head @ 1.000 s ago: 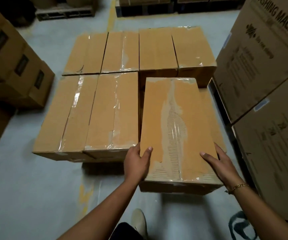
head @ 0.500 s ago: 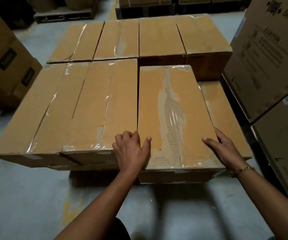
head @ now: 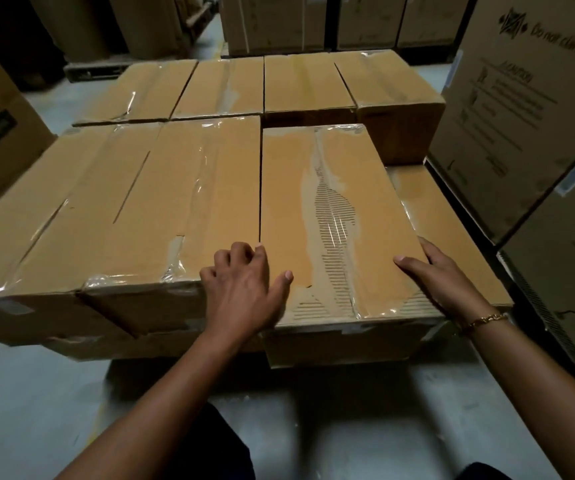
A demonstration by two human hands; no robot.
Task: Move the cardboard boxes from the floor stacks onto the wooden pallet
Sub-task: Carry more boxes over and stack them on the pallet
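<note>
A taped cardboard box [head: 331, 209] sits in the stack's near row, touching the neighbour box [head: 175, 202] on its left. The left grip [head: 244, 292] and right grip [head: 445, 282] clasp its near side edges, thumbs on top.

Student: How many taped boxes [head: 189, 202] show their tops?
Instructor: Eight: four in the back row, three in the front row, one lower at the right.
Student: And besides these?
Instructor: One left hand [head: 244, 292], one right hand [head: 441, 282]; one bracelet [head: 483, 319]; two large printed cartons [head: 521, 116] at right.
</note>
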